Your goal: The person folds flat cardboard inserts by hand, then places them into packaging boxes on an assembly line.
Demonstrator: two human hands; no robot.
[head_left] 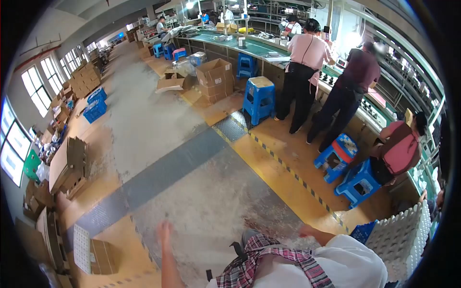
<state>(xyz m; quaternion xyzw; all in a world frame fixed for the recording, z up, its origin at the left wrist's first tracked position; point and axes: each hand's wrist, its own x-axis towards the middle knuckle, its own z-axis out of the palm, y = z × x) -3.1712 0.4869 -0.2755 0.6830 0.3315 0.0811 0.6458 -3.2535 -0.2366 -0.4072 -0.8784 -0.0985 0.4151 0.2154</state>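
Note:
My left hand (164,232) hangs low in front of me over the grey floor (206,201), smeared by motion, so its fingers cannot be made out. Nothing shows in it. On the other side, my right hand (308,231) sticks out past my white sleeve (353,257), close to my body. Its fingers are small and blurred, and I see no object there. A pink plaid cloth (259,242) lies across my front. Neither hand touches anything that I can make out. To the right of my sleeve stands a stack of white bumpy trays (401,235).
Blue stools (259,98) line the workbench (269,50), where several people stand or sit, one in pink (307,53). An open carton (215,79) sits on the floor ahead. Flattened cardboard (69,165) and blue crates (95,109) are at left. Yellow-black tape (288,168) edges the walkway.

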